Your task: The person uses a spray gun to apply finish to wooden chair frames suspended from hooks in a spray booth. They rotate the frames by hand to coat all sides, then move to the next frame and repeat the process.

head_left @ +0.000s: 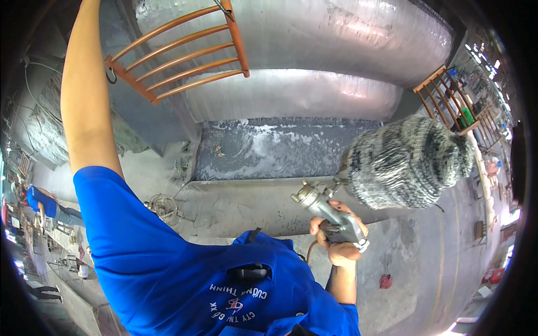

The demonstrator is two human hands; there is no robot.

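Observation:
My right hand (342, 255) is wrapped round the handle of a metal spray gun (315, 201), its front end tilted up to the left. A thin brown hose (309, 251) shows beside this hand. Just beyond the gun is a bulky thing in black-and-white knit (406, 162); what lies under the knit is hidden, and I cannot tell if it joins the gun. My left arm reaches up past the top edge, so that hand is out of the picture. Near that arm hangs a reddish-brown slatted wooden chair back (236, 42), held by dark hooks.
Ahead, a curved metal sheet (314, 33) slopes to a trough of foamy grey water (269, 151). More slatted wooden frames (429, 79) stand at the far right. A round wire stand (163, 207) and a red item (385, 281) are on the floor. A person in blue (42, 201) is at far left.

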